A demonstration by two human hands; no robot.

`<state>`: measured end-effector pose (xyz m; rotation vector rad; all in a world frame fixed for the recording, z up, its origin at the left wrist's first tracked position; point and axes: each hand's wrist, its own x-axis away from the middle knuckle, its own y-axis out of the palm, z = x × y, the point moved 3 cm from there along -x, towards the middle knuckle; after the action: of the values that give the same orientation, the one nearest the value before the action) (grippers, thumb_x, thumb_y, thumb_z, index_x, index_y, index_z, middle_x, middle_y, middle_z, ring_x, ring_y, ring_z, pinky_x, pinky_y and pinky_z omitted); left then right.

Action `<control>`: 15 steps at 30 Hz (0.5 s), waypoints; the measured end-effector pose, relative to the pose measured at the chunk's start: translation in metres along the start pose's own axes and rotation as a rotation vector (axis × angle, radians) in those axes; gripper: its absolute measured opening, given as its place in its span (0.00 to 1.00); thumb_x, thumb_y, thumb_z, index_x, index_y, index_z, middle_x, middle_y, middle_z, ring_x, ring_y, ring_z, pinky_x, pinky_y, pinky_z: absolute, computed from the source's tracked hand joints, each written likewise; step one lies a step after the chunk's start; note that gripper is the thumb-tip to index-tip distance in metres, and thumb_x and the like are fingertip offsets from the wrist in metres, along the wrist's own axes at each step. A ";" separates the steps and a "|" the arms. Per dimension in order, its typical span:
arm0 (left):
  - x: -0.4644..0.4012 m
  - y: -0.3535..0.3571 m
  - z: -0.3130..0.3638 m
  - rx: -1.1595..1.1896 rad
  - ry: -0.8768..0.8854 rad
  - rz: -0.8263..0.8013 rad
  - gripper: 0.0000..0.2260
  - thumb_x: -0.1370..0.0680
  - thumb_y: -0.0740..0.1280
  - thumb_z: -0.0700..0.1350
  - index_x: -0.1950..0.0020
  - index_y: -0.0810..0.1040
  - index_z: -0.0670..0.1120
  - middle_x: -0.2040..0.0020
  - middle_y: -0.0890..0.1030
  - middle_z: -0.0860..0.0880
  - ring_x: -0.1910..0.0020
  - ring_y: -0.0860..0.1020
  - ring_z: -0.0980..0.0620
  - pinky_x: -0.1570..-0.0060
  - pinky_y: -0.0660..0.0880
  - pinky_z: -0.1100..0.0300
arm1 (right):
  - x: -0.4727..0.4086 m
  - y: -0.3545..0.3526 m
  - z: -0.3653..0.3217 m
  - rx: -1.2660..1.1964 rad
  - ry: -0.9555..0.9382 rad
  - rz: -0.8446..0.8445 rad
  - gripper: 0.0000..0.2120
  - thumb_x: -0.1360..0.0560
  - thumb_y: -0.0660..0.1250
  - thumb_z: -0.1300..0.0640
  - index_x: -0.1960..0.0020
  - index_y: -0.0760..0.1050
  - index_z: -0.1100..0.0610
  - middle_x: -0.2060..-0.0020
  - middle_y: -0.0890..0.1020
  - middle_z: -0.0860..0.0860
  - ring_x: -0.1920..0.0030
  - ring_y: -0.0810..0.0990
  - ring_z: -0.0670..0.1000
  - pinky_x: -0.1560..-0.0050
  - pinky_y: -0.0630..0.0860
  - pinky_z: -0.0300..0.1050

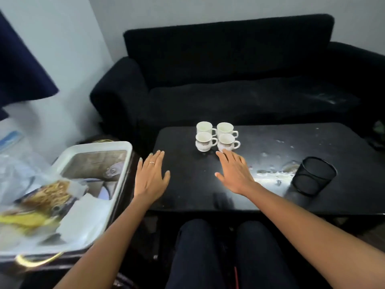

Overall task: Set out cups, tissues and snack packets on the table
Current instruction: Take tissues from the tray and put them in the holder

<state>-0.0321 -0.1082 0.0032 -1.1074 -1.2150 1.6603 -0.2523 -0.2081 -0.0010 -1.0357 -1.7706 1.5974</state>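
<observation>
Both grips released, fingers straight, nothing held. Right hand (234,171) flat over the bench (270,197), fingertips at the base of the nearest of the cups (217,136); contact unclear. Left hand (150,176) over the bench's left edge, between cups and tray (116,184).

Cups look placed: four, white, upright, patterned lower walls, tight two-by-two block, handles right. Leave them.

Likely next: tissues and packets, left of the cups in the tray. Lift the crinkly packet (35,207) clear, set it well apart from the cups.

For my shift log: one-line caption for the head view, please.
Four white cups grouped on the black table, both hands, left and right, open above it; tray of snack packets at left.
</observation>
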 end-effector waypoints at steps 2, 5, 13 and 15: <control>0.015 -0.021 -0.015 0.049 -0.063 -0.017 0.28 0.21 0.61 0.51 0.23 0.58 0.45 0.23 0.62 0.46 0.24 0.59 0.47 0.25 0.54 0.48 | 0.003 -0.002 -0.022 -0.010 -0.056 -0.005 0.31 0.23 0.61 0.48 0.25 0.54 0.55 0.26 0.59 0.54 0.27 0.59 0.56 0.29 0.57 0.53; 0.037 -0.044 -0.035 0.122 -0.187 -0.076 0.28 0.22 0.63 0.53 0.24 0.61 0.45 0.25 0.66 0.44 0.27 0.63 0.44 0.28 0.59 0.49 | 0.006 -0.008 -0.055 -0.055 -0.146 -0.033 0.29 0.23 0.60 0.47 0.26 0.55 0.54 0.27 0.63 0.53 0.28 0.61 0.55 0.31 0.58 0.52; 0.096 -0.060 -0.081 0.230 -0.426 -0.316 0.27 0.21 0.61 0.56 0.26 0.64 0.45 0.27 0.66 0.41 0.28 0.63 0.42 0.30 0.62 0.49 | 0.007 -0.018 -0.148 -0.184 -0.360 -0.120 0.24 0.23 0.60 0.48 0.29 0.62 0.53 0.31 0.67 0.49 0.31 0.64 0.53 0.33 0.60 0.51; 0.098 -0.061 -0.085 0.177 -0.408 -0.396 0.27 0.20 0.59 0.56 0.26 0.63 0.44 0.26 0.64 0.41 0.27 0.61 0.41 0.29 0.61 0.48 | 0.008 -0.015 -0.172 -0.219 -0.393 -0.171 0.23 0.23 0.60 0.48 0.30 0.63 0.53 0.32 0.68 0.50 0.31 0.64 0.53 0.33 0.60 0.52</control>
<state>0.0237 0.0216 0.0292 -0.3916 -1.3991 1.6813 -0.1213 -0.1037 0.0401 -0.6673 -2.2709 1.6054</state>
